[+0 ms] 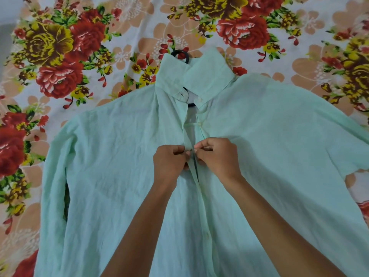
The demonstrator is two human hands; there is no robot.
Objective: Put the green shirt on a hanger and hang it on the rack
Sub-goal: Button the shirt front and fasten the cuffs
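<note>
A pale green shirt lies face up and spread flat on a flowered bed sheet, collar at the far side. A black hanger is inside it: its hook sticks out above the collar and a dark bit shows through the open neck. My left hand pinches the left edge of the front placket at chest height. My right hand pinches the right edge just opposite, fingertips almost touching. The placket gapes open above my hands. Most of the hanger is hidden under the cloth.
The flowered sheet with red and yellow roses covers the whole bed around the shirt. The shirt's sleeves run off toward the lower left and the right edge. No rack is in view.
</note>
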